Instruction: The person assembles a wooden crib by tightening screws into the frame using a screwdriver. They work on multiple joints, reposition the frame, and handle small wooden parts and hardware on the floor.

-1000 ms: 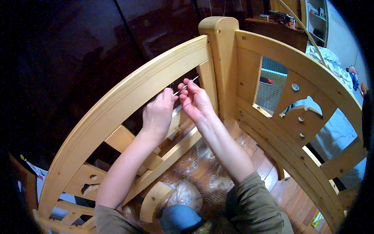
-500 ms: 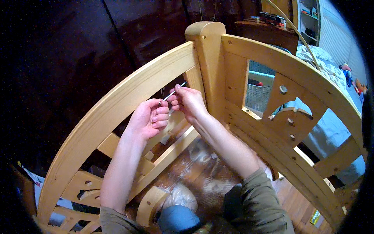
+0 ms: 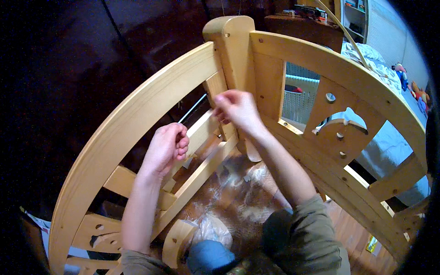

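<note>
My left hand [image 3: 167,145] is closed, thumb against the curled fingers, pinching one end of a thin, pale metal rod [image 3: 193,108]. The rod slants up to the right, its far end near the corner of the wooden frame. My right hand [image 3: 238,110] is apart from the rod, in front of the light wooden corner post [image 3: 232,55]; its fingers are bent and blurred by motion. Both hands are inside the corner where a curved left rail [image 3: 137,107] and a curved right rail [image 3: 316,52] meet the post.
A panel with a dolphin cut-out [image 3: 323,117] fills part of the right side. Below lie a curved wood piece [image 3: 178,243] and clear plastic wrapping [image 3: 213,231] on the wooden floor. Dark panels [image 3: 82,73] stand behind the left rail. A bed with bedding [image 3: 380,64] is at far right.
My right hand has come off the rod and moved right and slightly down. The rod stays in my left hand, more of its length showing. The view has shifted a little.
</note>
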The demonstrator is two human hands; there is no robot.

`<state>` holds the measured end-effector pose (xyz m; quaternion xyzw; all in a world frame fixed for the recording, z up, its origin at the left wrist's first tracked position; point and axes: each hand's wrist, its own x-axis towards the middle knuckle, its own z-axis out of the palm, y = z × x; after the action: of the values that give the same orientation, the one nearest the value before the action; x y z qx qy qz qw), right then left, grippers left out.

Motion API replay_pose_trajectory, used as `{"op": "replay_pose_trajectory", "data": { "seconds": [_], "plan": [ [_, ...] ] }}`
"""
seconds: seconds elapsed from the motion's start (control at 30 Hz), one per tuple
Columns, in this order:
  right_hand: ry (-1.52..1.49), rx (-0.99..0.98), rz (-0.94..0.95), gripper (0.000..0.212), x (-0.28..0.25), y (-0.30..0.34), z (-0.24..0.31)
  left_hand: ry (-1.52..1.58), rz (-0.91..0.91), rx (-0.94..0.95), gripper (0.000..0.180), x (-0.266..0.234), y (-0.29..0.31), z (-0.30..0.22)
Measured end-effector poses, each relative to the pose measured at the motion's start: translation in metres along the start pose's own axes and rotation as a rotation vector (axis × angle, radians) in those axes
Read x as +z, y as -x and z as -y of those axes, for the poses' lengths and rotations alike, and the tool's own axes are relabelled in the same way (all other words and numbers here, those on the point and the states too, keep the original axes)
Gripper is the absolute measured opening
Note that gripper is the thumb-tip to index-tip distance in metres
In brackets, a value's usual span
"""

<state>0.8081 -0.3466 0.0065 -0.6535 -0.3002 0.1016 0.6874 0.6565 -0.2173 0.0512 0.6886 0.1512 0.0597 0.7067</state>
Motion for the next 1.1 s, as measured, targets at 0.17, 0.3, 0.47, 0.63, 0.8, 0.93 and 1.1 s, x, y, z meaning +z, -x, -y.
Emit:
{"op": "replay_pose_trajectory", "data": {
  "seconds": [0.17, 0.3, 0.47, 0.63, 0.8, 0.93, 1.1],
  "plan": [
    [0.433, -0.300, -0.540, 0.033, -0.056, 0.001, -0.026, 0.023, -0.091, -0.007, 0.018, 0.006, 0.000, 0.004],
    [0.551, -0.355, -0.584, 0.034, -0.047, -0.006, -0.023, -0.069, -0.105, -0.017, 0.020, 0.000, -0.005, 0.000],
    [0.316, -0.372, -0.546, 0.014, -0.081, 0.011, -0.031, -0.159, -0.254, 0.073, 0.019, 0.015, -0.005, 0.009],
    [0.233, -0.420, -0.524, 0.010, -0.086, 0.013, -0.034, -0.316, -0.318, 0.218, 0.019, 0.016, -0.008, 0.023],
    [0.274, -0.394, -0.589, 0.009, -0.088, 0.017, -0.041, -0.387, -0.265, 0.310, 0.019, 0.011, -0.012, 0.025],
    [0.247, -0.277, -0.632, 0.022, -0.099, 0.037, -0.058, -0.260, -0.270, 0.084, 0.018, 0.023, -0.003, 0.006],
    [0.440, -0.366, -0.782, 0.059, -0.102, 0.045, -0.054, -0.024, -0.210, -0.080, 0.020, 0.011, -0.005, -0.001]
  ]
}}
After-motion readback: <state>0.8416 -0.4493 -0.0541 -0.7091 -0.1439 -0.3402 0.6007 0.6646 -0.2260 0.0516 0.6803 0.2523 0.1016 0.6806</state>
